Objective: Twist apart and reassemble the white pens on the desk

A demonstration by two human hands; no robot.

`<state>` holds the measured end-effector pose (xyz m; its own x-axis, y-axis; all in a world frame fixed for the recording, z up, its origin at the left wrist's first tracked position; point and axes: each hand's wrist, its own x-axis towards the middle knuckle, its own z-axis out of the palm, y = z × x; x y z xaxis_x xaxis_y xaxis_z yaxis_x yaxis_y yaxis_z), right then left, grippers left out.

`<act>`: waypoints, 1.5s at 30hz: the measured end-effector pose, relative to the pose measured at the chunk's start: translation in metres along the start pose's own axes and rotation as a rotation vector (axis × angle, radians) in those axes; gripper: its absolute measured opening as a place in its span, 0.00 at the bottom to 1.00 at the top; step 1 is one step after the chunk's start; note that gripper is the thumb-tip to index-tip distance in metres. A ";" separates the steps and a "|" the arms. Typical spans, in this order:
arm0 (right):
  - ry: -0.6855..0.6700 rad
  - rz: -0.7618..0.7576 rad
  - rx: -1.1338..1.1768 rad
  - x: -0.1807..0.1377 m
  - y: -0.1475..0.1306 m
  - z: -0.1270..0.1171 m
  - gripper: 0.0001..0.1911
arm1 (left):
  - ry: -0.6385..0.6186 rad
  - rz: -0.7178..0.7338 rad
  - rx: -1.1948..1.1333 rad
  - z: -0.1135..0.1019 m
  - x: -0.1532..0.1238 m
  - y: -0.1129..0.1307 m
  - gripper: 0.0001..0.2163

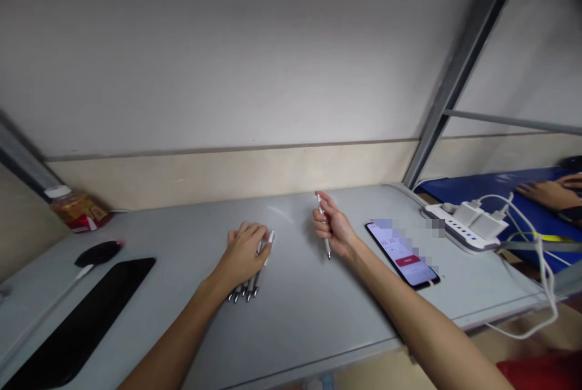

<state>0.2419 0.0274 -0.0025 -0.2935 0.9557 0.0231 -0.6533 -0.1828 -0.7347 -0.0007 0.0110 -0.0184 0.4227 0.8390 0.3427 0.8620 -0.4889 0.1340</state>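
My right hand (334, 229) is closed around a white pen (326, 245), raised a little over the desk. The pen stands nearly upright, its silver tip pointing down and my thumb at its top end. To the left, my left hand (248, 244) rests palm down with its fingers curled over several pens (248, 290) lying side by side on the grey desk (291, 305). Their tips stick out below the palm towards me, and a white pen end (271, 237) shows beside the thumb. The palm hides the middle of these pens.
A lit phone (402, 256) lies right of my right forearm, near a power strip (459, 229) with white chargers and cables. At left are a bottle (79, 211), a black mouse (97, 253) and a long black object (86, 323). Another person's hand (550, 194) rests at far right.
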 end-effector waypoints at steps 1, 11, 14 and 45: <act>-0.009 -0.003 -0.008 0.000 0.000 0.000 0.15 | -0.004 0.003 -0.006 -0.001 0.000 0.000 0.04; 0.002 -0.020 -0.016 -0.002 -0.002 0.002 0.14 | -0.045 0.021 -0.051 -0.009 0.000 0.006 0.04; 0.011 -0.014 -0.023 -0.002 -0.002 0.003 0.15 | -0.064 0.046 -0.078 -0.011 0.000 0.009 0.04; 0.047 -0.048 -0.048 -0.003 -0.005 0.005 0.16 | -0.118 0.068 -0.195 -0.004 -0.004 0.014 0.10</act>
<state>0.2424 0.0247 0.0039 -0.2285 0.9731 0.0279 -0.6310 -0.1262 -0.7655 0.0083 0.0002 -0.0142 0.5178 0.8188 0.2480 0.7646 -0.5729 0.2952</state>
